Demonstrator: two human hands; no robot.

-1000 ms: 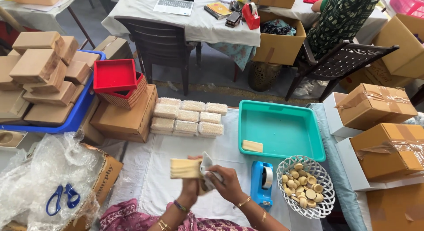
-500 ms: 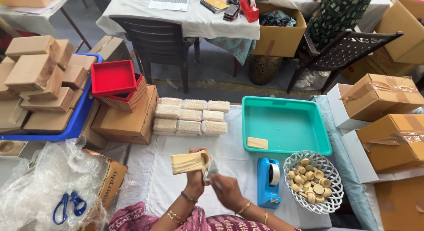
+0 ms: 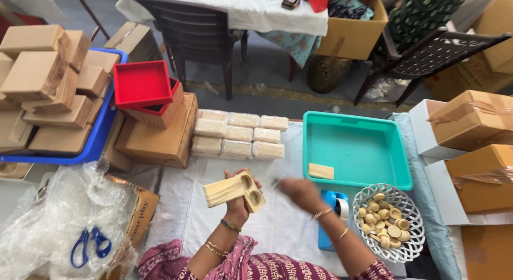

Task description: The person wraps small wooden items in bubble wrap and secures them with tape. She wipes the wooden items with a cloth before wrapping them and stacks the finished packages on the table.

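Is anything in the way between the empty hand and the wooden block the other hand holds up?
Nothing visible. The right hand is beside the wooden block held by the left hand, with only bare white cloth between them.

A white cloth-covered surface [image 3: 278, 226] carries a block of bubble-wrapped packets [image 3: 238, 135] at its far edge, a teal tray [image 3: 374, 151] to the right, a blue tape dispenser [image 3: 330, 216] and a white lattice bowl [image 3: 409, 248] of round wooden pieces.

You see a teal tray [image 3: 357, 151], a red box [image 3: 140, 83] upper left, blue-handled scissors [image 3: 90, 247] lower left, a white lattice basket [image 3: 407, 247].
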